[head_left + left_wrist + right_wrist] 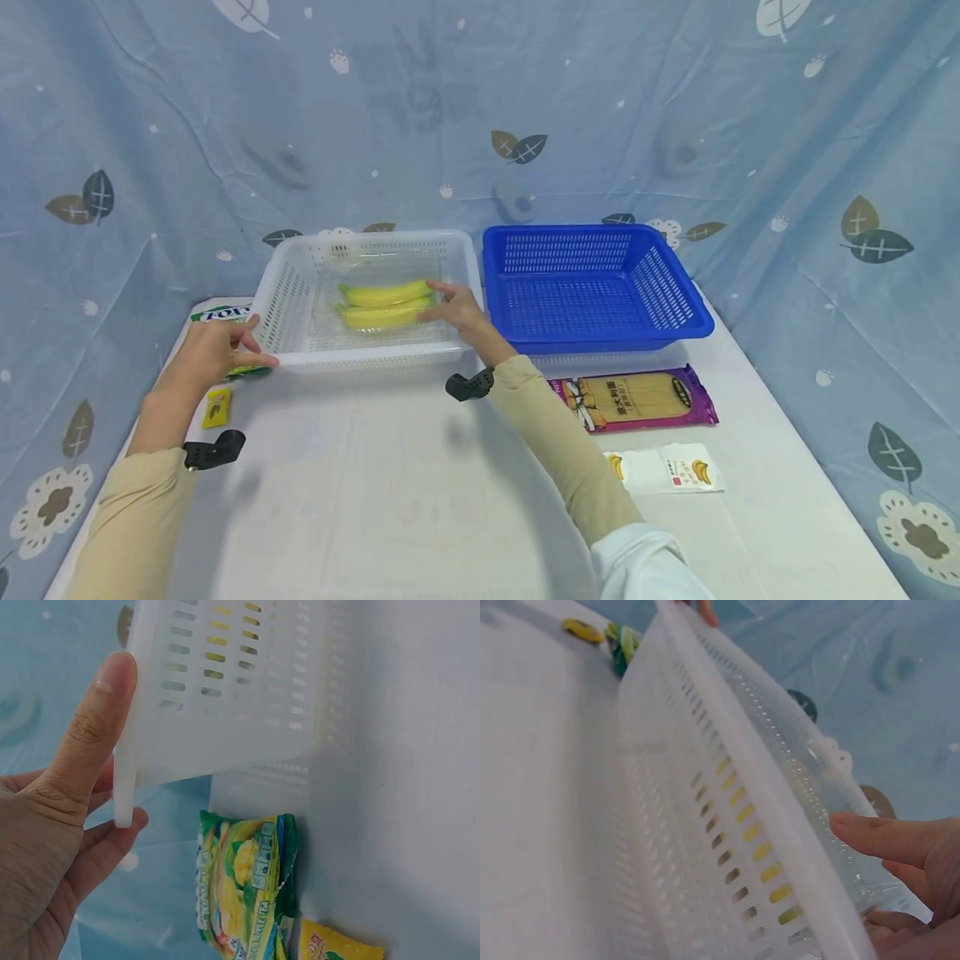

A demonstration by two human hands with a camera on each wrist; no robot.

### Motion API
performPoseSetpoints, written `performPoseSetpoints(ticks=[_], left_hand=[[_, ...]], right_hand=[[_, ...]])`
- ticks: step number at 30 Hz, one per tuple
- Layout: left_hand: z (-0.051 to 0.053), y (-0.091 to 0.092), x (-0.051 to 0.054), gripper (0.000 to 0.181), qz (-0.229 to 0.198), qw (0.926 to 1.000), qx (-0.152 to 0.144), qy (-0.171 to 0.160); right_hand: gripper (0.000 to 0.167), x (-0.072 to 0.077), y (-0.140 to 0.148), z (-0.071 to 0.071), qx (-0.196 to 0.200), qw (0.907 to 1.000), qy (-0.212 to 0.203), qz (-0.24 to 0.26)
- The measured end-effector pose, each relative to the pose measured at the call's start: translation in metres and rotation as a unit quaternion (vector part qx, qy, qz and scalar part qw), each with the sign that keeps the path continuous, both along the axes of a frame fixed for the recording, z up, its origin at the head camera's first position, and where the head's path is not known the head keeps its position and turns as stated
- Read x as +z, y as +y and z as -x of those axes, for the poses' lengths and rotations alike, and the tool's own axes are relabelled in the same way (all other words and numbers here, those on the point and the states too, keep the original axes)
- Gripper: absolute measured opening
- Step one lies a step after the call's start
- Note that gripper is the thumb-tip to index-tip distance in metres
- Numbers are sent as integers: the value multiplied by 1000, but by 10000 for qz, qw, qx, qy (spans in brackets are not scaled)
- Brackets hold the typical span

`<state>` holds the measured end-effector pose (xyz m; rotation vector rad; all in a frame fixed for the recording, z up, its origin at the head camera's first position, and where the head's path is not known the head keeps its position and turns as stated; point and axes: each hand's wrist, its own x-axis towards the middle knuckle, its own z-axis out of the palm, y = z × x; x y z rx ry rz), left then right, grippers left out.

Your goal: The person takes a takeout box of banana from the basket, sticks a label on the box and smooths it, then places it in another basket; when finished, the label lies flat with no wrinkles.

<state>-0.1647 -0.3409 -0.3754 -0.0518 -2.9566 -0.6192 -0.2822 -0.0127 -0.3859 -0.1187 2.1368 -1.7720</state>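
Observation:
A white slotted plastic basket (375, 355) stands at the back left of the table. In it lies a clear plastic pack of bananas (386, 317), two yellow fruits side by side. My left hand (217, 350) pinches the basket's rim at its left front corner, thumb on one side and fingers on the other, as the left wrist view (67, 817) shows. Reaching over the rim, my right hand (461, 317) grips the right end of the banana pack. In the right wrist view the basket wall partly hides the pack, and the fingertips are only partly visible.
A blue basket (592, 343) stands right of the white one. Before it lie a purple pack of noodles (637, 398) and a white packet with banana pictures (675, 469). Left are a green packet (244, 877) and a small yellow packet (217, 407). A patterned curtain surrounds the table.

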Motion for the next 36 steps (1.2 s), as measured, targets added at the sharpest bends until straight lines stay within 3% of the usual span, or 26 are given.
performPoseSetpoints(ticks=[5,13,24,30,36], left_hand=[[0,0,1,26,18,9999,82,-75],[-1,1,2,26,38,9999,93,-109],[-1,-1,-1,25,1,10000,81,-51],[-2,-2,-1,25,27,10000,30,53],[0,-2,-4,28,42,10000,63,-4]], right_hand=[[69,-1,-2,-3,-110,9998,102,130],[72,-5,-6,0,-82,9998,76,-187],[79,-11,-8,9,467,9972,176,-558],[88,-10,-6,15,1031,9891,418,-968],[93,-12,-7,19,1326,9826,511,-1197]])
